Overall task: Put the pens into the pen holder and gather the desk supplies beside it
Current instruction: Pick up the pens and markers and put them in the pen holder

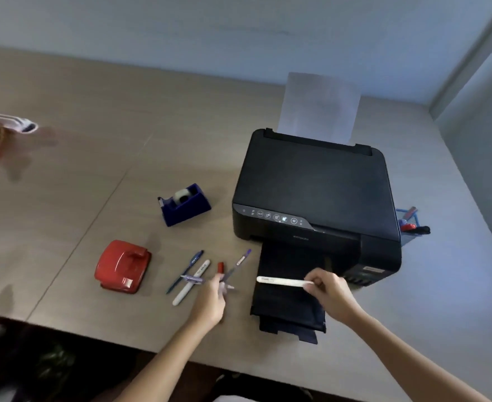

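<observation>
Red hole punch [123,266] near left, blue tape dispenser [184,203] beyond it: untouched. Loose pens [191,272] lie beside left hand [214,297], fingers pinched on purple pen [236,266]. Right hand [330,290] clamps white pen [284,281] over printer [315,195] tray. Pen-collecting step underway. Next: carry pens right, to blue pen holder [408,224] (half hidden behind printer).
</observation>
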### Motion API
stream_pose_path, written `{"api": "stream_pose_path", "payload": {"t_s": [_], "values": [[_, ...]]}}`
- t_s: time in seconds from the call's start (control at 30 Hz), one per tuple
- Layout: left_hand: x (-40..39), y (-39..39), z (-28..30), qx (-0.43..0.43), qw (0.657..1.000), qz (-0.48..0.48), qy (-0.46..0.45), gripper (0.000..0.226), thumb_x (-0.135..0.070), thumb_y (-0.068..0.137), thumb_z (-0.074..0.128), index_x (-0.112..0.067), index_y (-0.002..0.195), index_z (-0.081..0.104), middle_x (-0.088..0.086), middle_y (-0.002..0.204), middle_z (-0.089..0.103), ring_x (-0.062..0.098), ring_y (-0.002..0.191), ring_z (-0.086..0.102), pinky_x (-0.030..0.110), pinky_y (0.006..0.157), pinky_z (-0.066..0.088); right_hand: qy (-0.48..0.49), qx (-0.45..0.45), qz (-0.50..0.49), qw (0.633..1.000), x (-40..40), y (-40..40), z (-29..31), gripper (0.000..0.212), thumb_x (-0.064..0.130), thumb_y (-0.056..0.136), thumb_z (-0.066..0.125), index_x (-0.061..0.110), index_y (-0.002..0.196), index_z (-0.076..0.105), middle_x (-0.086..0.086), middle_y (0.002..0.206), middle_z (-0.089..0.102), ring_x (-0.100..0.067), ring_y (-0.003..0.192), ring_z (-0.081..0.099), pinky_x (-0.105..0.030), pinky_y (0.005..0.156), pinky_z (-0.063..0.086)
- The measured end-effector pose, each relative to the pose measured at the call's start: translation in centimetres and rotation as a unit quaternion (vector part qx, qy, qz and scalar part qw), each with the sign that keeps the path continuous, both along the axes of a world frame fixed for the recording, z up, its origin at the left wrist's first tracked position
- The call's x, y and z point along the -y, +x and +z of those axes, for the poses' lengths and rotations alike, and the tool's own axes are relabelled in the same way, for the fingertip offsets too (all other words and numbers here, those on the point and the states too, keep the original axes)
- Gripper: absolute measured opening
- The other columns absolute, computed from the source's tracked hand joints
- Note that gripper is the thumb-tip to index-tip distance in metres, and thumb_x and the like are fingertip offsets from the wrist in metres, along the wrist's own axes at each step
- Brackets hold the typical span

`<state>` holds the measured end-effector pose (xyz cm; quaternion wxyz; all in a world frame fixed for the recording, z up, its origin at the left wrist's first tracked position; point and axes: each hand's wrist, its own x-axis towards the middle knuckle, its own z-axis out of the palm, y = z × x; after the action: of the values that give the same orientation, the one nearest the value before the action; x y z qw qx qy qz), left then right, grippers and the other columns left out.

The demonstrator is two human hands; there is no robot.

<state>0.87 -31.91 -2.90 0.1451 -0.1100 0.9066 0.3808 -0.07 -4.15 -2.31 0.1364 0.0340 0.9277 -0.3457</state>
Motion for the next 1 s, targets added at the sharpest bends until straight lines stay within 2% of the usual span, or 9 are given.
{"api": "stream_pose_path", "payload": {"t_s": [0.13, 0.27, 0.4, 0.5, 0.6, 0.7, 0.8, 0.9, 1.0], "values": [[6.0, 1.1, -0.7, -0.001, 0.986, 0.166, 0.029, 0.024, -0.009, 0.102, 0.037, 0.003, 0.108, 0.057, 0.026, 0.106, 0.065, 0.039, 0.102, 0.062, 0.027, 0.073, 0.033, -0.204, 0.004, -0.123, 0.971, 4.1, -1.6, 1.8, 0.011, 0.021, 0.092, 0.06, 0.018, 0.085, 0.068, 0.0, 0.074, 0.064, -0.013, 0.068, 0.059, -0.029, 0.068, 0.054], [11.0, -0.8, -3.9, 0.036, 0.983, 0.177, -0.023, 0.023, -0.012, 0.095, 0.047, 0.009, 0.093, 0.056, 0.032, 0.098, 0.063, 0.043, 0.095, 0.063, 0.043, 0.075, 0.048, -0.276, 0.009, -0.13, 0.952, 9.8, -3.7, 3.0, 0.018, 0.026, 0.099, 0.045, 0.019, 0.086, 0.056, -0.006, 0.079, 0.066, -0.019, 0.077, 0.066, -0.036, 0.076, 0.057], [11.9, -2.6, -4.2, 0.04, 0.988, 0.047, -0.142, 0.036, -0.026, 0.086, 0.065, 0.005, 0.102, 0.055, 0.024, 0.108, 0.06, 0.038, 0.103, 0.058, 0.042, 0.08, 0.045, -0.184, 0.041, -0.051, 0.981, 15.9, -4.8, 2.6, 0.023, 0.029, 0.1, 0.041, 0.014, 0.086, 0.052, -0.004, 0.067, 0.058, -0.015, 0.057, 0.054, -0.027, 0.054, 0.046], [11.6, -3.7, -3.8, 0.027, 0.985, -0.013, -0.169, 0.038, -0.028, 0.088, 0.063, 0.0, 0.111, 0.053, 0.02, 0.117, 0.059, 0.036, 0.11, 0.056, 0.039, 0.081, 0.045, -0.047, 0.092, 0.053, 0.993, 19.2, -5.2, 0.7, 0.024, 0.03, 0.093, 0.055, 0.013, 0.077, 0.053, -0.005, 0.075, 0.058, -0.02, 0.065, 0.053, -0.026, 0.052, 0.038], [11.7, -4.0, -4.5, 0.04, 0.975, -0.031, -0.217, 0.03, -0.026, 0.093, 0.054, -0.006, 0.115, 0.049, 0.019, 0.12, 0.06, 0.036, 0.111, 0.057, 0.038, 0.081, 0.047, 0.062, 0.133, 0.14, 0.979, 21.7, -5.0, -0.6, 0.022, 0.026, 0.088, 0.062, 0.005, 0.094, 0.06, -0.01, 0.086, 0.058, -0.024, 0.075, 0.056, -0.03, 0.059, 0.042], [11.4, -3.8, -4.5, 0.052, 0.959, -0.04, -0.277, 0.022, -0.013, 0.095, 0.044, -0.006, 0.116, 0.049, 0.018, 0.122, 0.06, 0.035, 0.112, 0.057, 0.038, 0.082, 0.048, 0.142, 0.111, 0.19, 0.965, 23.7, -5.0, -1.2, 0.022, 0.02, 0.09, 0.06, 0.005, 0.105, 0.06, -0.013, 0.102, 0.065, -0.028, 0.086, 0.062, -0.031, 0.065, 0.043], [11.4, -3.8, -4.5, 0.08, 0.948, -0.054, -0.303, 0.032, 0.001, 0.09, 0.046, -0.001, 0.122, 0.048, 0.02, 0.127, 0.056, 0.036, 0.116, 0.055, 0.04, 0.089, 0.046, 0.197, 0.101, 0.23, 0.948, 25.1, -5.1, -2.1, 0.022, 0.006, 0.093, 0.05, 0.003, 0.112, 0.06, -0.017, 0.115, 0.065, -0.034, 0.104, 0.063, -0.037, 0.078, 0.05], [12.2, -3.6, -4.7, 0.082, 0.958, -0.04, -0.271, 0.044, 0.008, 0.083, 0.055, 0.002, 0.125, 0.045, 0.022, 0.127, 0.054, 0.036, 0.115, 0.056, 0.04, 0.092, 0.047, 0.233, 0.082, 0.254, 0.935, 25.5, -5.2, -2.3, 0.025, -0.001, 0.092, 0.046, 0.004, 0.11, 0.063, -0.016, 0.115, 0.065, -0.034, 0.101, 0.065, -0.037, 0.075, 0.051], [13.4, -3.1, -4.6, 0.065, 0.989, 0.062, -0.121, 0.036, 0.005, 0.09, 0.05, 0.004, 0.126, 0.047, 0.023, 0.122, 0.058, 0.038, 0.113, 0.057, 0.04, 0.093, 0.047, 0.213, 0.013, 0.203, 0.956, 25.2, -5.1, -1.5, 0.019, 0.016, 0.097, 0.044, 0.008, 0.099, 0.062, -0.01, 0.105, 0.061, -0.032, 0.081, 0.064, -0.036, 0.062, 0.045]]}}
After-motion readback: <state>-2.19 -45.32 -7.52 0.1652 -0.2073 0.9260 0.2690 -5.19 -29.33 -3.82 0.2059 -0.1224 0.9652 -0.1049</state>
